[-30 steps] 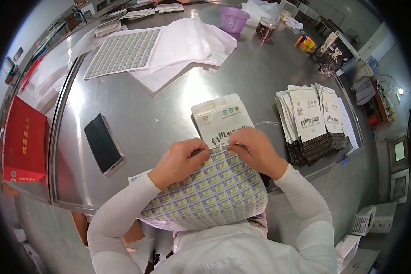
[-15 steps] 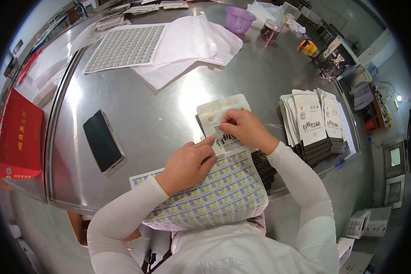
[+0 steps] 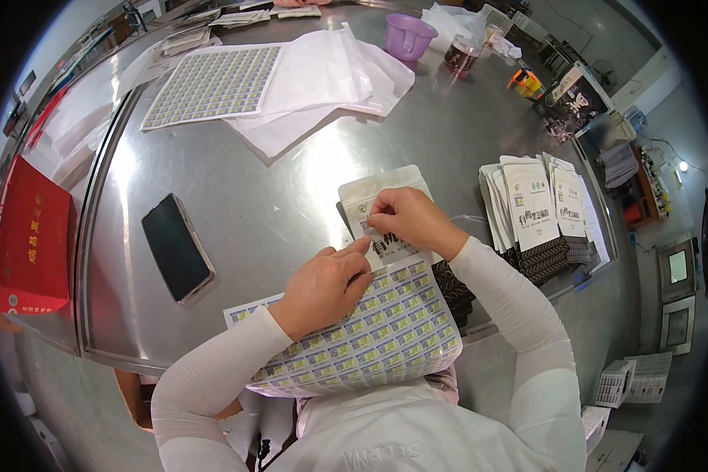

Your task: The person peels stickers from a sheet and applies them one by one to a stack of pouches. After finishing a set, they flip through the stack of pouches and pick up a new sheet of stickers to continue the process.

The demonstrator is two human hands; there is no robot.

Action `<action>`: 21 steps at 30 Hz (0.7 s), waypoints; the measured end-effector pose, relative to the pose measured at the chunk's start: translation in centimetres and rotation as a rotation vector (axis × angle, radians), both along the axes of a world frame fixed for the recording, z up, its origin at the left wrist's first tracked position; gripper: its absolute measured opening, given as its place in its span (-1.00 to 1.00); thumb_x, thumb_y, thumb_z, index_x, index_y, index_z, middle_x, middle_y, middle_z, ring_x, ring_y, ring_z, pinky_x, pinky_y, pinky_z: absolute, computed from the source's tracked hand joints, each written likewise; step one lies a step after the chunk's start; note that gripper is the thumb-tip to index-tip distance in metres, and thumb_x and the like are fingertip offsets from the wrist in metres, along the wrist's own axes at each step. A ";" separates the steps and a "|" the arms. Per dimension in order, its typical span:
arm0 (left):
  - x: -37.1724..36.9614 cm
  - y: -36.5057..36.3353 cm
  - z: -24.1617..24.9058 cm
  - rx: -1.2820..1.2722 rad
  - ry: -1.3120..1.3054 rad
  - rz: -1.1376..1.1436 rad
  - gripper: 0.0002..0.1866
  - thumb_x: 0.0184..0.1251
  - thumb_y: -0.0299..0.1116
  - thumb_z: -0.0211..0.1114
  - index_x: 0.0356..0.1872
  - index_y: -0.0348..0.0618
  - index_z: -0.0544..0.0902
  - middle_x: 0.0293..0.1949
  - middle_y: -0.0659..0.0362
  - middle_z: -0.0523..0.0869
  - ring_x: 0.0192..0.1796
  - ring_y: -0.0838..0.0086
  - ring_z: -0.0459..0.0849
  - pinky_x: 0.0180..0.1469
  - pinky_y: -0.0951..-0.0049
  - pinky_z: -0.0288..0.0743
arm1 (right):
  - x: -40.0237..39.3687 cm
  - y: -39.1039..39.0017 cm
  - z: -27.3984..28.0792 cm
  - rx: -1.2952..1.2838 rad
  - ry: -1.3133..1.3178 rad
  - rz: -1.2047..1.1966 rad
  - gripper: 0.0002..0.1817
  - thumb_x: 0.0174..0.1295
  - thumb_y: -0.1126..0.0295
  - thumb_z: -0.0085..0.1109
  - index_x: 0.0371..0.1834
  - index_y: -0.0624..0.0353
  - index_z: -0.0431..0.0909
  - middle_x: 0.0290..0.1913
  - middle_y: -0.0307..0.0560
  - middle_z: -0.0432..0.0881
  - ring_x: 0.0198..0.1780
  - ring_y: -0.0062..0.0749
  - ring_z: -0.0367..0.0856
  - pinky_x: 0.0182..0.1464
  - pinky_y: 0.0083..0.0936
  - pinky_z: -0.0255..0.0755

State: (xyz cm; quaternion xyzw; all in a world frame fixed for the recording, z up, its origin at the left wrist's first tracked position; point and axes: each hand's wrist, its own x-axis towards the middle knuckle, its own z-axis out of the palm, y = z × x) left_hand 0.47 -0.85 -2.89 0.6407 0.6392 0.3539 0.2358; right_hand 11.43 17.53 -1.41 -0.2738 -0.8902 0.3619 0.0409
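Note:
A sheet of small printed stickers (image 3: 370, 338) lies at the table's near edge and curves down over my lap. Above it rests a white pouch (image 3: 385, 182) with dark print, on other pouches whose dark patterned ends show at the right. My left hand (image 3: 326, 285) lies across the sheet's upper part, index finger stretched to the pouch and the other fingers loosely bent. Over the pouch's face, my right hand (image 3: 409, 222) is pinched, with a small sticker partly visible at its fingertips.
A phone (image 3: 177, 248) and a red box (image 3: 35, 240) are on the left. Stacked pouches (image 3: 531, 204) stand right. Farther back are another sticker sheet (image 3: 216, 82), white paper (image 3: 315, 79), a purple basket (image 3: 409, 37) and a jar (image 3: 462, 55). Another person's hand shows at the top edge.
My right hand has shifted slightly left over the pouch, its fingertips still pinched. My left hand is nearly unmoved. Another person's hand has come into view at the top.

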 end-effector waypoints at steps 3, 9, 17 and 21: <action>0.1 0.0 0.1 0.002 0.005 -0.002 -0.89 0.24 -0.35 0.26 -0.33 -0.16 0.61 0.22 0.01 0.56 -0.18 0.16 0.63 -0.07 0.26 0.52 | -0.2 -0.2 -0.1 0.040 0.005 -0.001 -0.81 0.09 0.35 0.29 -0.42 0.29 0.60 -0.46 -0.06 0.66 -0.43 -0.38 0.60 -0.31 -0.47 0.46; 0.2 0.0 0.2 -0.014 0.020 -0.007 -0.89 0.24 -0.35 0.26 -0.33 -0.15 0.61 0.23 0.02 0.56 -0.19 0.17 0.61 -0.06 0.26 0.52 | -0.3 -1.2 -0.6 0.236 -0.021 -0.041 -0.75 0.08 0.29 0.32 -0.38 0.25 0.52 -0.44 0.03 0.65 -0.39 -0.22 0.61 -0.30 -0.37 0.45; 0.2 -0.2 0.2 -0.025 0.010 0.006 -0.88 0.25 -0.34 0.25 -0.32 -0.16 0.61 0.23 0.02 0.56 -0.19 0.15 0.61 -0.06 0.26 0.52 | 0.9 -0.5 1.4 0.237 -0.037 -0.186 -0.55 -0.02 0.18 0.42 -0.22 0.20 0.41 -0.38 -0.01 0.60 -0.30 -0.10 0.61 -0.24 -0.28 0.46; 0.1 0.0 0.2 -0.023 0.018 -0.016 -0.87 0.25 -0.34 0.25 -0.33 -0.17 0.62 0.22 0.03 0.57 -0.20 0.14 0.60 -0.06 0.23 0.51 | -0.3 -2.3 0.1 0.483 0.045 -0.109 -0.48 -0.06 0.17 0.46 -0.16 0.18 0.39 -0.16 0.00 0.56 -0.07 -0.15 0.57 -0.10 -0.27 0.45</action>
